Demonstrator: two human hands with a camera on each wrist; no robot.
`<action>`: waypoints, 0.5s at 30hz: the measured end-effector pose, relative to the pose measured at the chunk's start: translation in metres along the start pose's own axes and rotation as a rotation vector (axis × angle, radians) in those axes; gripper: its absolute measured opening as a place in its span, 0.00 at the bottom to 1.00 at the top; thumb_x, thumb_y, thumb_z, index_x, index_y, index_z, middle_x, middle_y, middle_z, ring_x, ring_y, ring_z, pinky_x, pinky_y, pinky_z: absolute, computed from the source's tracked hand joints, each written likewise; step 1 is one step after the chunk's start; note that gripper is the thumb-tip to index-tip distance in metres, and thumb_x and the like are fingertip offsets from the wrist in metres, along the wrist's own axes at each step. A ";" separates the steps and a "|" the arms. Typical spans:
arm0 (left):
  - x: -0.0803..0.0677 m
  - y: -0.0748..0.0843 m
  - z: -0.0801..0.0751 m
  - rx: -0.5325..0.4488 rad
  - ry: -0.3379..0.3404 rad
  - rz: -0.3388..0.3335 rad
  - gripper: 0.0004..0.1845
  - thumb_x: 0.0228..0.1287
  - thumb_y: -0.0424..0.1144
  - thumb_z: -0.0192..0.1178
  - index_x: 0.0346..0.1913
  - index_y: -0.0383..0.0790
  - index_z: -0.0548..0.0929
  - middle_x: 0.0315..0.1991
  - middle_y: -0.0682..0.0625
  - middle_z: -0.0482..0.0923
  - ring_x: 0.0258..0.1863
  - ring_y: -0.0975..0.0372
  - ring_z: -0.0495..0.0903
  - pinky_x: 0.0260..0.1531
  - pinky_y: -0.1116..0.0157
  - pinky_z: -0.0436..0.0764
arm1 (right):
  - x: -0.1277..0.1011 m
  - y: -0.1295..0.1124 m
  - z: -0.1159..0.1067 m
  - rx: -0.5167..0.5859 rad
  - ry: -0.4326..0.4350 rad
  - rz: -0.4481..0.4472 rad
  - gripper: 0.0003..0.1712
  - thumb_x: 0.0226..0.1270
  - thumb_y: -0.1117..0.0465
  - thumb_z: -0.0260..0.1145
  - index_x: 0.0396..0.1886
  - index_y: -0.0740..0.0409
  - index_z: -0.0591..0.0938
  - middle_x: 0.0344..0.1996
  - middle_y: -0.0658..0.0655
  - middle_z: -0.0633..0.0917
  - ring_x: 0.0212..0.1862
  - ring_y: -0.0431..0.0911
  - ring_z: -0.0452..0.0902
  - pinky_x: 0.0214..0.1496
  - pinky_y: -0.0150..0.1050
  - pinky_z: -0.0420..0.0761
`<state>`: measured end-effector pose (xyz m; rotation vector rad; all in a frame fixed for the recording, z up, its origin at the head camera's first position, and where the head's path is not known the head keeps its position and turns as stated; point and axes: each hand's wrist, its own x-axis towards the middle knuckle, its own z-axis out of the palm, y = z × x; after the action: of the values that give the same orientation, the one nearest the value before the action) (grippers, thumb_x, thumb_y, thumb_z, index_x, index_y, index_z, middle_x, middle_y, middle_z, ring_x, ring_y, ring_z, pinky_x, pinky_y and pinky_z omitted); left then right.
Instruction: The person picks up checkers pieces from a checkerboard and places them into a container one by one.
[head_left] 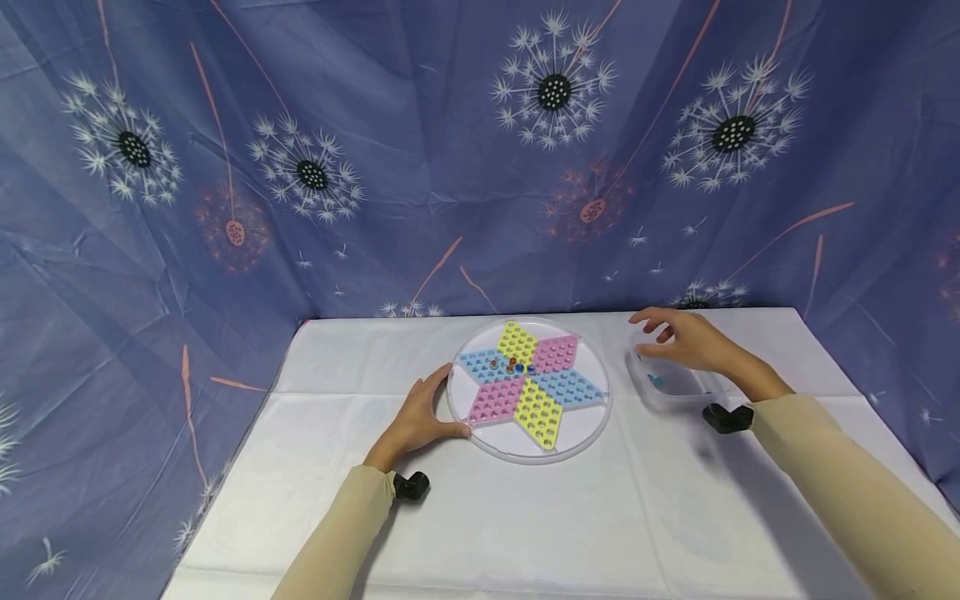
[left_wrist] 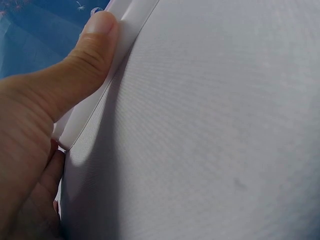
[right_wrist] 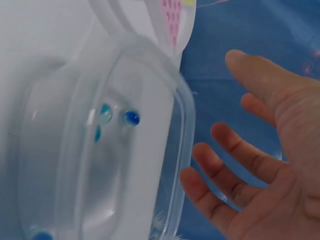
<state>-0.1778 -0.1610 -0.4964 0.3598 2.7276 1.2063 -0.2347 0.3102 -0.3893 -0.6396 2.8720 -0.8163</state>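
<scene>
Only a few marbles sit on the Chinese checkers board; most holes are bare. Your left hand braces its rim, your right hand hovers spread-fingered over the clear container.

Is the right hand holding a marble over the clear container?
No. The right hand is open with its fingers spread and nothing in them; blue marbles lie inside the clear container.

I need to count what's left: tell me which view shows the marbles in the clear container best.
The right wrist view: blue marbles sit close and sharp inside the clear container, beside the open right hand. The head view shows only a small blue speck there. The left wrist view shows none.
</scene>
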 end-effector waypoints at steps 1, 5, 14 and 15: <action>0.000 0.000 0.000 0.000 0.002 0.002 0.67 0.41 0.54 0.85 0.83 0.50 0.55 0.81 0.49 0.56 0.80 0.39 0.42 0.79 0.43 0.48 | 0.001 -0.002 0.000 0.001 0.001 -0.009 0.31 0.68 0.51 0.74 0.68 0.54 0.78 0.54 0.67 0.83 0.51 0.60 0.83 0.47 0.55 0.87; -0.001 0.001 0.000 0.001 0.004 0.012 0.67 0.41 0.53 0.85 0.83 0.50 0.55 0.81 0.49 0.57 0.80 0.39 0.43 0.80 0.44 0.47 | 0.008 -0.008 0.002 0.013 -0.002 -0.054 0.35 0.67 0.50 0.74 0.70 0.54 0.76 0.54 0.66 0.83 0.51 0.61 0.83 0.51 0.58 0.86; -0.001 0.001 0.000 -0.001 0.001 -0.002 0.67 0.41 0.54 0.85 0.83 0.51 0.55 0.81 0.49 0.56 0.80 0.38 0.43 0.79 0.42 0.50 | 0.024 -0.029 0.009 0.044 -0.024 -0.091 0.39 0.65 0.49 0.76 0.72 0.53 0.74 0.55 0.63 0.82 0.51 0.56 0.83 0.52 0.56 0.86; -0.001 0.001 -0.001 -0.001 0.004 -0.002 0.66 0.41 0.54 0.85 0.83 0.51 0.55 0.81 0.49 0.56 0.80 0.38 0.43 0.79 0.42 0.50 | 0.026 -0.031 0.009 0.042 -0.027 -0.090 0.39 0.65 0.50 0.76 0.72 0.53 0.73 0.55 0.63 0.82 0.51 0.55 0.83 0.51 0.55 0.87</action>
<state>-0.1767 -0.1611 -0.4954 0.3546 2.7304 1.2085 -0.2449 0.2711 -0.3806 -0.7738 2.8121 -0.8705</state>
